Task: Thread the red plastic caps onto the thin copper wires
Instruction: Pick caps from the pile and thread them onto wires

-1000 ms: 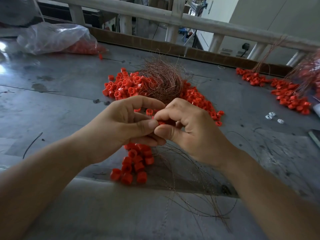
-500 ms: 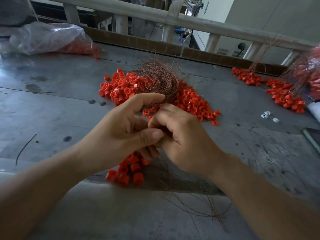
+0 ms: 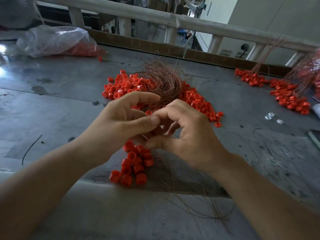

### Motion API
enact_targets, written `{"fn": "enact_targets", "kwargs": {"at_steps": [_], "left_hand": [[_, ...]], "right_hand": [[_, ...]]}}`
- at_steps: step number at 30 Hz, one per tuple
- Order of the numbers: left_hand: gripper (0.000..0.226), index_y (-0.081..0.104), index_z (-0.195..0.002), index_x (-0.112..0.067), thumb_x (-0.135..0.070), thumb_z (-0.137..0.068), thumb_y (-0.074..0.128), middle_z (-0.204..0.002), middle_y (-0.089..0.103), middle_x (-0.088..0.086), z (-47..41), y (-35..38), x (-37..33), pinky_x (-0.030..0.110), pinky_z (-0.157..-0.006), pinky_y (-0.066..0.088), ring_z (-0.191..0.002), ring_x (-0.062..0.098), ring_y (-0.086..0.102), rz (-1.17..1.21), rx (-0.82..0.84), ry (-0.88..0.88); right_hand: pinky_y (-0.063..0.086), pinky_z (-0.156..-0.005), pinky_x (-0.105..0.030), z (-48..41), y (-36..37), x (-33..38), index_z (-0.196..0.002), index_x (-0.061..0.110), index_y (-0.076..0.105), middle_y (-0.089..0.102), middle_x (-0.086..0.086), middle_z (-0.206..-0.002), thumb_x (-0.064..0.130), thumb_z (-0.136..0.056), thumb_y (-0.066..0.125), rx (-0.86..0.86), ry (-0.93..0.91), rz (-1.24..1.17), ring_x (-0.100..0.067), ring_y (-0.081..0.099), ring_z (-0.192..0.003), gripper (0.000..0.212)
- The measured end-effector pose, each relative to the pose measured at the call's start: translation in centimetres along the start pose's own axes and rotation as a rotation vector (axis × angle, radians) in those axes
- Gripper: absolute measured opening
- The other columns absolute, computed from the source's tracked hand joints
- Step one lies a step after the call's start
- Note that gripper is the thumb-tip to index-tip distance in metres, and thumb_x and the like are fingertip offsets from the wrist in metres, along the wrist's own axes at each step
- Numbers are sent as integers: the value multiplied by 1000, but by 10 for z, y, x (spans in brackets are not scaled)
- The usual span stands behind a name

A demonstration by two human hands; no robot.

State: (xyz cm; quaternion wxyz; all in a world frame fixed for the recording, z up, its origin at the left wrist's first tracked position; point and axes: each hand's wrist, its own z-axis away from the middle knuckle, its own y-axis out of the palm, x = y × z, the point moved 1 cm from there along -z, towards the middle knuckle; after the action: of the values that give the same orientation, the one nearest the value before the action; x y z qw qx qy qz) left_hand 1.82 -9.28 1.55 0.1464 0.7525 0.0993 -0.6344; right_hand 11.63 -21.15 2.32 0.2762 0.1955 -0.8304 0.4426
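Observation:
My left hand [image 3: 121, 122] and my right hand [image 3: 188, 137] meet fingertip to fingertip above the grey table [image 3: 52, 110]. My left thumb and curled fingers pinch the thin copper wires that carry a bunch of strung red caps [image 3: 135, 161], which hangs down onto the table below my hands. My right fingers are curled round a fine copper strand; the fingers hide the exact grip. Behind my hands lies a pile of loose red caps [image 3: 121, 85] with a tangled bundle of copper wire [image 3: 162, 80] on top. Loose wire ends [image 3: 195, 201] trail toward me.
A second heap of strung red caps [image 3: 285, 94] with wires lies at the far right, with small white pieces [image 3: 271, 116] near it. A clear plastic bag of red caps [image 3: 57, 40] sits at the back left. A white railing [image 3: 190, 23] runs behind the table.
My hands have loosened apart. My right index finger has lifted and curled, and the red cap seen earlier between my fingertips no longer shows.

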Motion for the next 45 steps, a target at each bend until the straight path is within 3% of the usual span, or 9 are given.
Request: {"fn": "enact_targets", "kwargs": {"at_steps": [2,5,14,23,27,30,33,40,45], "left_hand": [[52,60,-105,-20,-19,-56,79,-70,70,10,-1,-4,-2,22,-46,51,-58,19,65,21,-33,23],[40,58,-108,-14,-17,-69,64,-71,70,10,-2,-9,-5,21,-45,49,-58,20,66,109,-62,55],[39,60,-102,-10,-1,-65,55,-73,71,9,-3,-12,-7,20,-47,49,-59,19,65,141,-75,83],[27,67,-77,-13,11,-72,55,-67,68,-2,-6,-21,-8,19,-60,53,-69,12,65,-141,-328,85],[34,64,-73,-23,10,-78,59,-71,63,-8,-11,-22,-2,3,-55,43,-56,-7,56,-546,-510,73],[25,66,-81,-25,-1,-77,67,-77,57,-19,-11,-21,5,-5,-59,33,-61,-16,51,-884,-442,98],[21,70,-91,-21,-8,-75,71,-78,51,-21,-13,-24,12,2,-60,35,-69,-9,50,-1038,-359,86],[21,72,-94,-20,-20,-73,75,-81,53,-10,-21,-28,26,12,-61,30,-70,6,49,-1189,-246,52],[12,69,-84,-24,-20,-74,74,-77,49,-19,-19,-28,26,12,-61,31,-71,5,49,-1160,-262,48]], "right_hand": [[44,-68,-11,-1,-3,-2,-99,12,64,59,3,-87,32,-72,67,-12,52,-22,-3,57,-78,34],[41,-67,-8,-2,-7,-7,-97,9,67,63,5,-85,21,-82,63,-42,83,2,-2,57,-79,19],[40,-63,-8,-1,-14,-6,-81,9,70,64,1,-74,7,-80,66,-106,60,105,-6,56,-70,4],[39,-59,-10,0,-17,-2,-67,8,69,58,2,-65,4,-77,65,-88,88,143,-9,53,-67,12],[37,-61,-7,0,-15,-2,-68,9,69,52,16,-63,7,-78,66,78,140,189,2,51,-66,11],[38,-59,-4,2,-12,-3,-72,14,69,54,18,-63,14,-81,64,234,201,250,9,51,-65,11],[39,-61,-3,4,-13,-3,-74,18,69,59,15,-68,22,-83,63,355,250,285,4,54,-64,12],[37,-58,-4,6,-15,0,-72,17,69,52,13,-61,33,-83,63,406,255,334,6,50,-61,21],[32,-56,-12,7,-15,0,-70,19,67,53,11,-64,46,-81,60,425,243,399,0,48,-62,30]]}}
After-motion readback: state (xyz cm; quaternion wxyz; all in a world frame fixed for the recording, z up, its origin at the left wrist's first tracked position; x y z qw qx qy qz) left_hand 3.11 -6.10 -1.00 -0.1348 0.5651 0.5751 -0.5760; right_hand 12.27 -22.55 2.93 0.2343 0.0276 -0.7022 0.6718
